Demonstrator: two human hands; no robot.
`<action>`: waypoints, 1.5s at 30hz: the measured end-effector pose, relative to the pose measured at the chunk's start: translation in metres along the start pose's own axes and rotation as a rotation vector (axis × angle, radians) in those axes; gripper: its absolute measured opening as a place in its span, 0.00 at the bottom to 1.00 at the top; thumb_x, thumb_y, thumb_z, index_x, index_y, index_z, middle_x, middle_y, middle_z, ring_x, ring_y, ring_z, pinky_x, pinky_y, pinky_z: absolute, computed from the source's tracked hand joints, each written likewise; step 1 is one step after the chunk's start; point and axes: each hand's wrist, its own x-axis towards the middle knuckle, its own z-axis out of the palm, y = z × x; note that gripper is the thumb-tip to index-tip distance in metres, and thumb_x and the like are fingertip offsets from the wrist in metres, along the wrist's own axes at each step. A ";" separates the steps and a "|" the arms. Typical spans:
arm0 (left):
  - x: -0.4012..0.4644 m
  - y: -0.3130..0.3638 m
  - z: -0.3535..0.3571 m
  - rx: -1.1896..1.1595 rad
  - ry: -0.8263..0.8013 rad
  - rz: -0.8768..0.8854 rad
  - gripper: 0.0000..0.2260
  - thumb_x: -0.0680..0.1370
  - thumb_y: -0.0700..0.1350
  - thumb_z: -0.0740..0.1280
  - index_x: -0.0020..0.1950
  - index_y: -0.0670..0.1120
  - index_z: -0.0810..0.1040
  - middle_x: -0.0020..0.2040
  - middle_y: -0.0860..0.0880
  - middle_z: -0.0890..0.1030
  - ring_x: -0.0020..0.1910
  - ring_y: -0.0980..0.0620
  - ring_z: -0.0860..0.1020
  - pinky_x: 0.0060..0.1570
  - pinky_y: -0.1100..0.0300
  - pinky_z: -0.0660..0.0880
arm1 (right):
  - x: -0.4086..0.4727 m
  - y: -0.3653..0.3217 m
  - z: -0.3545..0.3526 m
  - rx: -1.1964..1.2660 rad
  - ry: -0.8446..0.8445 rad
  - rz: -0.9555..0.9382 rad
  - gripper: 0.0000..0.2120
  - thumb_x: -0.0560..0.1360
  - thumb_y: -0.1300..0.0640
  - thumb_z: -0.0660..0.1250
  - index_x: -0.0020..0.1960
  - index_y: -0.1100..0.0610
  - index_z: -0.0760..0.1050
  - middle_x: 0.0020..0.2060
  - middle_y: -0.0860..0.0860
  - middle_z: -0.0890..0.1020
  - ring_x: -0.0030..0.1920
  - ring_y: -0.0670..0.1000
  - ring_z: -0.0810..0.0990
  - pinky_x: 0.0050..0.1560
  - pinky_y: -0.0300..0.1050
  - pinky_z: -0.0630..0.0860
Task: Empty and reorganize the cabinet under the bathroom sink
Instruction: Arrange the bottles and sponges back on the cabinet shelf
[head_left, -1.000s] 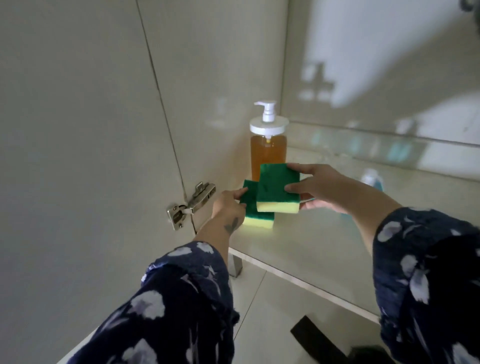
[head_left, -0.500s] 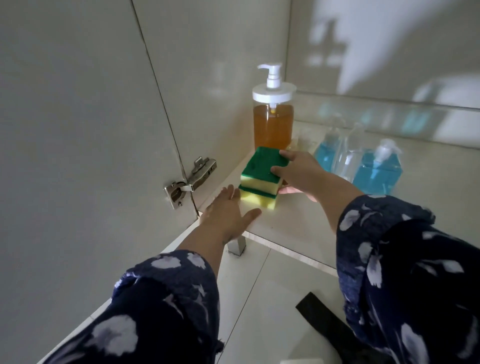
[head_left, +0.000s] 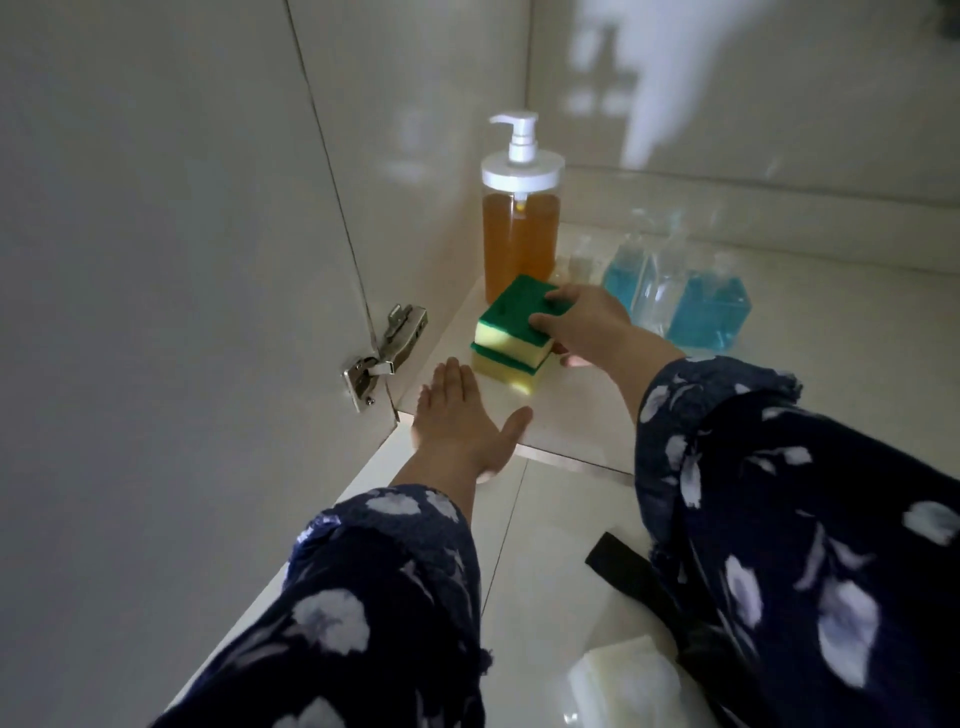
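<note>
On the cabinet floor (head_left: 597, 415), in front of the soap pump (head_left: 521, 218), lay our two stacked sponges (head_left: 511, 338); our right hand (head_left: 587, 325) gripped the top one, our left hand (head_left: 462, 415) lay flat and empty; light and squashy, we judged them best pinched by the sides

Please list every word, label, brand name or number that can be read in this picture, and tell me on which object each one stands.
None: no readable text shows in this view.
Pump bottle with amber liquid: no label visible.
Two blue-liquid bottles: clear, blurred, no print to be made out.
Stacked sponges: plain green and yellow, no marking.
Door hinge: any stamp is too small to read.
</note>
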 end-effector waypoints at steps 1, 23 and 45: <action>0.000 -0.001 -0.001 -0.008 -0.004 0.009 0.42 0.77 0.68 0.46 0.77 0.39 0.37 0.78 0.42 0.37 0.77 0.46 0.38 0.76 0.50 0.39 | -0.003 -0.001 0.000 -0.054 -0.003 -0.012 0.25 0.75 0.52 0.69 0.70 0.50 0.69 0.64 0.56 0.73 0.55 0.56 0.79 0.55 0.50 0.79; 0.001 -0.011 -0.003 0.005 -0.054 0.121 0.49 0.73 0.74 0.47 0.77 0.37 0.37 0.78 0.40 0.38 0.77 0.43 0.37 0.75 0.48 0.38 | -0.237 0.126 0.010 -0.222 -0.017 0.438 0.46 0.65 0.42 0.76 0.76 0.49 0.58 0.71 0.54 0.65 0.70 0.55 0.66 0.69 0.50 0.67; 0.005 -0.016 -0.003 0.048 -0.044 0.159 0.50 0.72 0.74 0.47 0.77 0.36 0.39 0.78 0.39 0.39 0.77 0.43 0.39 0.75 0.47 0.39 | -0.280 0.154 0.056 -0.033 0.349 0.445 0.30 0.70 0.57 0.75 0.69 0.54 0.69 0.59 0.53 0.75 0.59 0.53 0.74 0.60 0.46 0.72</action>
